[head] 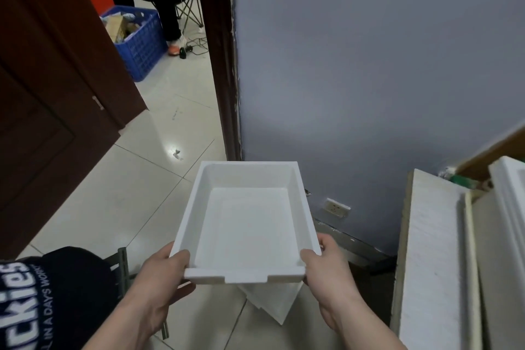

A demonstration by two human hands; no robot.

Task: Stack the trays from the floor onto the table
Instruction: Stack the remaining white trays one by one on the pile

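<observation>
Left hand [162, 273], right hand [326, 261] grip white tray [247, 224].

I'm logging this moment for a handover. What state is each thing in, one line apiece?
white tray: empty, upright, held in the air over the floor
left hand: gripping the tray's near left corner
right hand: gripping the tray's near right corner
brown door: open
blue crate: on the floor, filled with items
wall socket: nothing plugged in
</observation>
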